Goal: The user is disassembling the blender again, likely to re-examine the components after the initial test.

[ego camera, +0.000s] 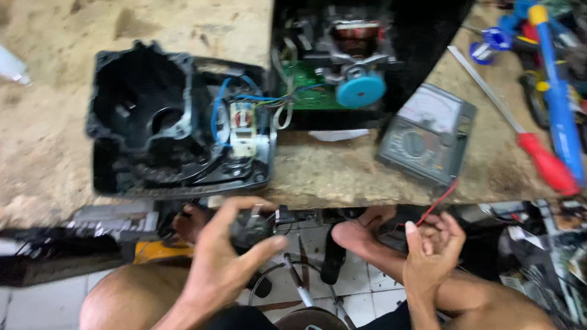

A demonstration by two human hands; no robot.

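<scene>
Your left hand is wrapped round a small dark motor part, thumb and fingers closed on it, just below the worktop edge. The opened black housing sits at 11 o'clock from that hand. Your right hand pinches a red probe lead between the fingertips; the lead runs up at 12 o'clock to the grey analogue meter.

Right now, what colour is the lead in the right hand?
Red: the lead runs from the right hand toward the multimeter. Head view.
</scene>
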